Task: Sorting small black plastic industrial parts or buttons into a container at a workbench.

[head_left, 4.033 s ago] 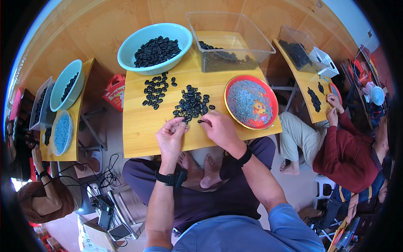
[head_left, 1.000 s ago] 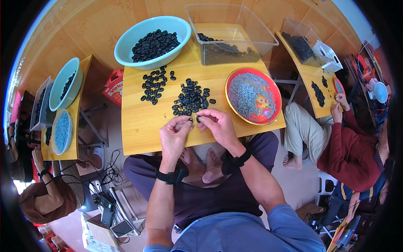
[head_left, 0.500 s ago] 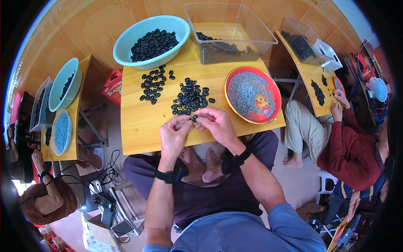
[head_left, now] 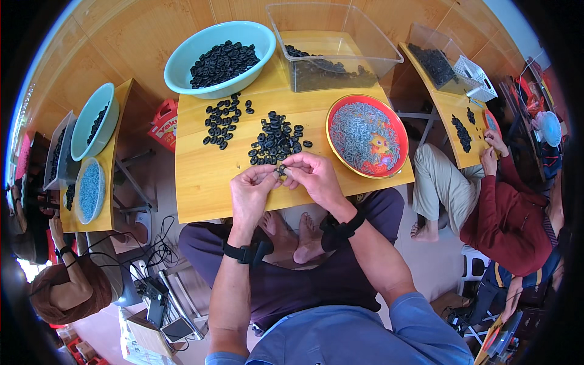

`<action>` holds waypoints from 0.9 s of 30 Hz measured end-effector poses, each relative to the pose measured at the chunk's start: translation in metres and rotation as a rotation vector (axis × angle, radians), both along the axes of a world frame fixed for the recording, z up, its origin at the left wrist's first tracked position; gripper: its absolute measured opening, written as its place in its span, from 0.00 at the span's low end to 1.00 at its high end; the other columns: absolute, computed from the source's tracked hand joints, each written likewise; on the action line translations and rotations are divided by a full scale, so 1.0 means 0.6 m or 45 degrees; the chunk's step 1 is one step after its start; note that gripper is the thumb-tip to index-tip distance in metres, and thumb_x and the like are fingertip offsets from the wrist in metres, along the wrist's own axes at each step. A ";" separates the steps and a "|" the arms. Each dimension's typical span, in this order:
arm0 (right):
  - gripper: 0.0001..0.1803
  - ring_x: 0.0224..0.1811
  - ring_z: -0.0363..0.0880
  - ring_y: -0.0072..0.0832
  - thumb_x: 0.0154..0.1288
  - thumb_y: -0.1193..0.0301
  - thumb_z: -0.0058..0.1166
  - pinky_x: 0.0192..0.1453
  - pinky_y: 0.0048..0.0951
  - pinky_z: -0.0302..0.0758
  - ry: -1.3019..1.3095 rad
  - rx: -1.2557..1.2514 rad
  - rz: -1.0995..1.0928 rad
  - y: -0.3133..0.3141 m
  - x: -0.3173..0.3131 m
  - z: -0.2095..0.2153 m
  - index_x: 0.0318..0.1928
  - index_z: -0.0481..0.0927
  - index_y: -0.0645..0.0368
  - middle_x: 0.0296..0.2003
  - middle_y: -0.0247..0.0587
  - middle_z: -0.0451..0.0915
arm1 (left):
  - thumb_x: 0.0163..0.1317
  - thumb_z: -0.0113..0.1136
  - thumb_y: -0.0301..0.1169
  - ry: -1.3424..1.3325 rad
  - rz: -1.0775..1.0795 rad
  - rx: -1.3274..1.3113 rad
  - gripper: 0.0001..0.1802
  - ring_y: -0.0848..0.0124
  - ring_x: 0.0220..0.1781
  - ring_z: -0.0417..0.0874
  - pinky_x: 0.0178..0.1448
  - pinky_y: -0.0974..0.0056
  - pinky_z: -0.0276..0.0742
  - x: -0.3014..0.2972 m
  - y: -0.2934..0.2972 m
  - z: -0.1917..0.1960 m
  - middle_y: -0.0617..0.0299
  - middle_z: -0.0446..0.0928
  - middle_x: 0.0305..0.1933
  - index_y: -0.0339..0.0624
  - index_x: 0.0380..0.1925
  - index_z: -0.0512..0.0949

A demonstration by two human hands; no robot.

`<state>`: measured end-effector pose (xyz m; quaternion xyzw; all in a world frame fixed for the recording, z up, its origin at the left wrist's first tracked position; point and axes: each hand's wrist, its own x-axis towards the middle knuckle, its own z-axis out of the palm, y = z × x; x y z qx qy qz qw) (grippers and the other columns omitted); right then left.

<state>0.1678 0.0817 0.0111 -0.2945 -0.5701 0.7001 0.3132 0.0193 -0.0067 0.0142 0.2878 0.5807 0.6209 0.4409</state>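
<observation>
My left hand (head_left: 250, 190) and my right hand (head_left: 315, 181) meet over the near part of the table. Their fingertips are closed on a small black oval piece (head_left: 281, 171), which the fingers partly cover. Just beyond them lies a loose pile of similar black oval pieces (head_left: 275, 137). A second scattered group of black pieces (head_left: 220, 123) sits further left. To the right, a red round tray with a gold rim (head_left: 329, 135) holds many small grey pieces (head_left: 356, 131), too small to name.
At the table's back stand a light-blue basin (head_left: 176, 74) and a clear plastic bin (head_left: 389, 64), both with black pieces. Side tables (head_left: 118, 158) flank mine, with a person at each. Cables and a stand (head_left: 176, 298) are at the lower left.
Both hands stay together on the black piece, with only slight finger movement. The rest looks the same.
</observation>
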 end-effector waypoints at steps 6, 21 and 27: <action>0.08 0.32 0.84 0.22 0.69 0.78 0.56 0.37 0.23 0.81 0.011 -0.005 -0.008 -0.001 0.000 -0.002 0.47 0.80 0.68 0.33 0.40 0.84 | 0.63 0.66 0.22 -0.005 0.012 -0.017 0.10 0.74 0.35 0.86 0.43 0.72 0.82 0.001 0.001 0.004 0.55 0.86 0.37 0.28 0.42 0.82; 0.06 0.29 0.83 0.18 0.69 0.79 0.56 0.34 0.20 0.80 -0.023 0.094 -0.021 -0.001 -0.002 -0.002 0.44 0.81 0.68 0.31 0.38 0.84 | 0.62 0.66 0.21 0.028 0.037 -0.083 0.08 0.75 0.33 0.85 0.41 0.72 0.81 0.006 0.003 0.011 0.56 0.86 0.34 0.28 0.41 0.83; 0.07 0.28 0.81 0.17 0.68 0.79 0.55 0.33 0.18 0.77 -0.068 0.097 -0.030 -0.008 -0.001 0.012 0.45 0.80 0.68 0.30 0.36 0.84 | 0.61 0.66 0.20 0.153 -0.053 0.070 0.11 0.78 0.34 0.84 0.40 0.72 0.81 0.011 -0.005 -0.003 0.60 0.84 0.32 0.30 0.43 0.82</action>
